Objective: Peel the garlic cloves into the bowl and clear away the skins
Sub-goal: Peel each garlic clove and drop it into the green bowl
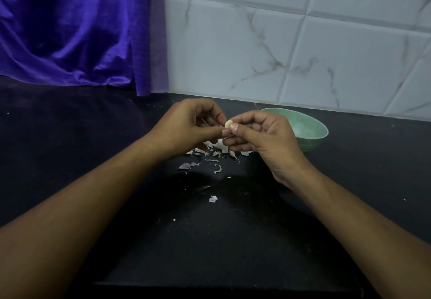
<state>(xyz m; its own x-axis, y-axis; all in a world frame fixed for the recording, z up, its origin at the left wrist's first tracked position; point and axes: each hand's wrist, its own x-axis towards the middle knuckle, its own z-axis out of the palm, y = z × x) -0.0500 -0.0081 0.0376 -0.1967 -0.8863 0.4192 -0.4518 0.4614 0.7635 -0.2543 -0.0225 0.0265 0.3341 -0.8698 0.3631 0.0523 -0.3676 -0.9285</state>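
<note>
Now both hands, left hand [186, 126] and right hand [258, 135], pinch one garlic clove [228, 124]. Skins [217, 151] lie under it, not cleared yet. Bowl [321, 133] sits just behind the right hand.

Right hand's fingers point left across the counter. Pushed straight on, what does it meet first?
The left hand: its fingertips face the right hand across the garlic clove both pinch. Depth seems matched, though one view cannot confirm.
</note>
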